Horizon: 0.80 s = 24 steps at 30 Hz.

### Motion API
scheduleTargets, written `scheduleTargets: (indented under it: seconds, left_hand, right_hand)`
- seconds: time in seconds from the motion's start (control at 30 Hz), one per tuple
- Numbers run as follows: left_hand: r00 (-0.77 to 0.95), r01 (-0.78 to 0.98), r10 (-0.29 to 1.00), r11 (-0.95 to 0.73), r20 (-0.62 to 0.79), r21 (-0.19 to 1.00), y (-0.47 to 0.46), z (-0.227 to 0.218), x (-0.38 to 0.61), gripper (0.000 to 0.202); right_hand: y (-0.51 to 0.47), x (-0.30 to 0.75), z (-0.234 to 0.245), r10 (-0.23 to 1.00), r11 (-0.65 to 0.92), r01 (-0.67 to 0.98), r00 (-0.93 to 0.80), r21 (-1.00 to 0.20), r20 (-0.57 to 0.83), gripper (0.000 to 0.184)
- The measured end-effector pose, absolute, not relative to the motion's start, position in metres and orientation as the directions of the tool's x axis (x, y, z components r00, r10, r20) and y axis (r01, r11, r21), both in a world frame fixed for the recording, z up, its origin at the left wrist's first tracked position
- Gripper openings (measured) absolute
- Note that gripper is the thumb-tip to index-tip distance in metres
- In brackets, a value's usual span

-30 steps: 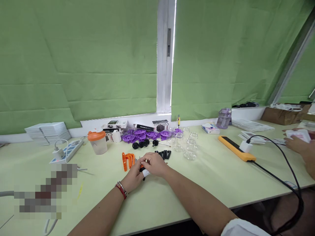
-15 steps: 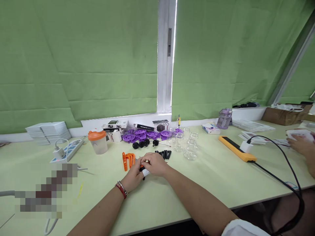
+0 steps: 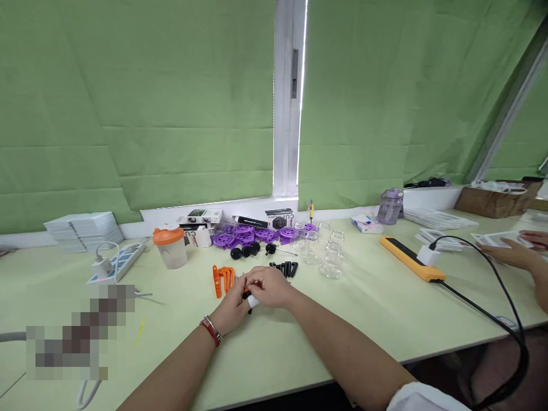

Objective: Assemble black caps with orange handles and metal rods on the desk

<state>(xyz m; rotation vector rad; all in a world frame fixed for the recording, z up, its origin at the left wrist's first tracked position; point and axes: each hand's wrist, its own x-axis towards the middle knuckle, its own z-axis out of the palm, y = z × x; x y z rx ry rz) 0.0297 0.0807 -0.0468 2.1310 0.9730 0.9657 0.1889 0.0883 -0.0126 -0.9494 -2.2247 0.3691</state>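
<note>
At the middle of the table my left hand [image 3: 231, 308] is closed around a small black-and-orange part [image 3: 246, 294], mostly hidden by the fingers. My right hand [image 3: 270, 286] meets it from the right, its fingers pinched on the same part. A white wrap [image 3: 253, 301] shows at the left thumb. Just left of the hands lie several orange bracket-shaped pieces [image 3: 223, 278]. Behind my right hand is a row of short black pieces [image 3: 289, 269]. Farther back are round black knob-like parts [image 3: 246, 252] and a pile of purple spoked discs [image 3: 244, 234].
Clear jars [image 3: 331, 265] stand right of the discs. An orange-lidded cup [image 3: 170, 251] and small boxes [image 3: 204, 216] are behind left. A yellow power strip [image 3: 411, 260] with a black cable lies right. Another person's hands [image 3: 514, 254] handle white sheets at far right.
My hands stay in nearly the same place on the part, with only slight finger movement. At far right, the other person's hands have shifted left with white sheets.
</note>
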Motion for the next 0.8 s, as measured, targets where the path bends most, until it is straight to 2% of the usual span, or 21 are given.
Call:
scheduleTargets:
  seconds: [0.3,0.37,0.47,0.53,0.6,0.7,0.8]
  left_hand:
    - [0.435,0.27,0.818,-0.516,0.375,0.813,0.081,-0.044,0.03,0.046]
    - [0.385,0.257,0.85,-0.473,0.36,0.843,0.083,-0.043,0.028,0.045]
    - [0.232,0.226,0.923,-0.359,0.308,0.905,0.086,-0.041,0.025,0.045]
    - [0.139,0.176,0.954,-0.289,0.267,0.941,0.088,-0.039,0.022,0.043]
    - [0.098,0.116,0.968,-0.243,0.233,0.963,0.089,-0.036,0.02,0.04]
    - [0.064,0.026,0.979,-0.194,0.192,0.981,0.091,-0.034,0.016,0.039]
    - [0.03,-0.077,0.987,-0.156,0.159,0.985,0.093,-0.034,0.013,0.042]
  right_hand:
    - [0.084,0.188,-0.014,0.686,0.725,0.539,-0.517,-0.428,0.512,0.015]
    - [0.084,0.188,-0.013,0.688,0.72,0.534,-0.464,-0.444,0.558,0.015]
    - [0.09,0.194,-0.01,0.722,0.661,0.559,-0.294,-0.5,0.627,0.02]
    - [0.1,0.205,-0.009,0.763,0.568,0.616,-0.144,-0.546,0.63,0.022]
    - [0.113,0.222,-0.01,0.827,0.39,0.688,0.03,-0.612,0.562,0.021]
    - [0.132,0.251,-0.015,0.926,0.011,0.748,0.242,-0.663,0.289,0.02]
    - [0.145,0.27,-0.024,0.948,-0.207,0.776,0.309,-0.595,0.073,0.019]
